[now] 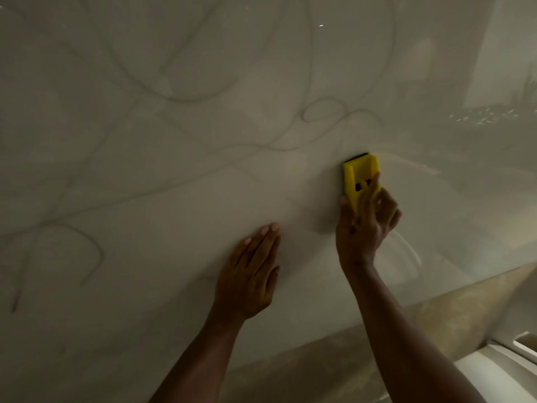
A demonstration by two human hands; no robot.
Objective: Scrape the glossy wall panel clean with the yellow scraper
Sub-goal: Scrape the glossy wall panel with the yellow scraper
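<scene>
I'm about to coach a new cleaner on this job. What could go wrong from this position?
The yellow scraper meets the glossy wall panel at its dark top edge; if a corner digs in, it may scratch the gloss. The right hand grips only the scraper's lower end, so it could twist or slip. The left hand lies flat on the panel and may leave smears.

Scraper yellow, black-edged – panel cream, grey-veined.

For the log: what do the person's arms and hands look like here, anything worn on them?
Both forearms are bare as far as the frame shows; no sleeves, gloves, watch or bracelet are visible. The left hand and the right hand show no rings that can be made out in the dim light. Fingernails look short and plain.
</scene>
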